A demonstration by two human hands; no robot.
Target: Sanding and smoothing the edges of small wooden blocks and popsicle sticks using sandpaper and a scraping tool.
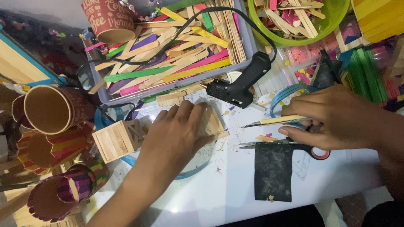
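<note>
Here, white table [235,189], craft-stick tray [248,46]

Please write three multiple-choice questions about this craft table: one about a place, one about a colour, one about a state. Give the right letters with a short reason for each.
1. Where does the black glue gun lie?
A. inside the green bowl
B. beside the grey tray of sticks
C. under the scissors

2. What colour is the round plastic bowl of sticks?
A. green
B. red
C. white

3. What is the left hand doing?
A. holding scissors
B. hanging free
C. pressing flat on a wooden stick panel

Answers: B, it rests on the white table at the grey tray corner; A, its rim is bright green; C, the palm covers the panel.
</note>
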